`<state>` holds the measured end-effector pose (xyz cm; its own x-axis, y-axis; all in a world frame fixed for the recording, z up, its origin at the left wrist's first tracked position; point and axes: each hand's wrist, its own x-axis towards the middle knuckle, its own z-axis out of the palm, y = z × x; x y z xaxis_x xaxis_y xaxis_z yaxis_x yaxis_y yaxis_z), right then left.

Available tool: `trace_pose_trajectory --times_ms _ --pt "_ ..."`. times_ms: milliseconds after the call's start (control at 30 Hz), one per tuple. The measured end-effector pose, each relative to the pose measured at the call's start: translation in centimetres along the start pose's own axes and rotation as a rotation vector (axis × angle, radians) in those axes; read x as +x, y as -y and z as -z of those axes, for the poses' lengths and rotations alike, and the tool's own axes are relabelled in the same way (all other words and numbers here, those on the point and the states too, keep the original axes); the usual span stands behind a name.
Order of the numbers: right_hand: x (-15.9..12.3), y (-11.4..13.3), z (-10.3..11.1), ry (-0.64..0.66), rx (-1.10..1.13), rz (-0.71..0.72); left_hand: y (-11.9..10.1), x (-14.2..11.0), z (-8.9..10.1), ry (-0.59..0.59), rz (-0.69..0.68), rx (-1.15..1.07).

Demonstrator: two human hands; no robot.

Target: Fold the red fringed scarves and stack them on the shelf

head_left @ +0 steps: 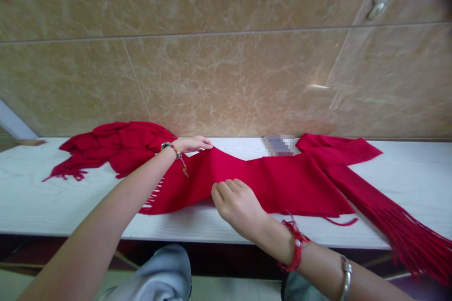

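A red fringed scarf (289, 183) lies lengthwise on the white table, its middle raised off the surface between my hands. At its far edge, my left hand (194, 144) pinches the cloth between thumb and fingers. My right hand (238, 204) is closed on the near edge, knuckles up, with the fingertips hidden. Fringe shows at the scarf's left end under my left forearm. On the right, a folded length of red cloth and a long fringed end (406, 216) hang over the front edge; whether they belong to the same scarf I cannot tell.
A bunched red fringed cloth (123, 146) rests at the left. Against the wall lies a flat, partly blurred-out object (280, 145). The white table (31, 197) meets a brown marble-tiled wall (226, 80) with an outlet (379, 3) at upper right. My knees are below the front edge.
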<state>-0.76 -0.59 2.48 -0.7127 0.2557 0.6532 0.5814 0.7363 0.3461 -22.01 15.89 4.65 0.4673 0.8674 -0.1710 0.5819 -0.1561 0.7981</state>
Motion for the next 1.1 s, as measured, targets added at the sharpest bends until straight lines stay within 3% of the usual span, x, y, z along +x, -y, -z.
trace_pose_trajectory --times_ms 133,267,400,533,667,800,900,1100 --pt "-1.2 -2.9 2.9 -0.125 -0.062 -0.064 -3.6 1.2 -0.3 -0.015 -0.078 -0.111" --pt "-4.1 -5.9 5.6 -0.153 -0.120 -0.150 -8.5 3.8 -2.0 0.013 -0.160 -0.203" --pt "-8.0 -8.8 7.2 -0.117 -0.149 -0.297 -13.2 7.9 -5.1 0.101 -0.197 -0.249" --pt "-12.2 -11.2 7.7 -0.013 -0.159 -0.468 -16.1 12.9 -9.3 0.150 -0.148 -0.170" --pt "-15.3 -12.5 7.2 0.253 -0.115 -0.638 -16.9 17.1 -13.8 0.191 -0.099 -0.090" --pt "-16.8 -12.7 6.4 0.483 -0.100 -0.683 -16.8 18.7 -16.6 0.268 -0.064 -0.036" --pt "-17.0 -12.5 6.0 0.476 -0.137 -0.618 -16.5 18.6 -16.7 0.339 -0.054 -0.015" --pt "-17.0 -12.5 6.4 0.322 -0.166 -0.522 -15.5 17.4 -14.0 0.407 0.003 0.037"
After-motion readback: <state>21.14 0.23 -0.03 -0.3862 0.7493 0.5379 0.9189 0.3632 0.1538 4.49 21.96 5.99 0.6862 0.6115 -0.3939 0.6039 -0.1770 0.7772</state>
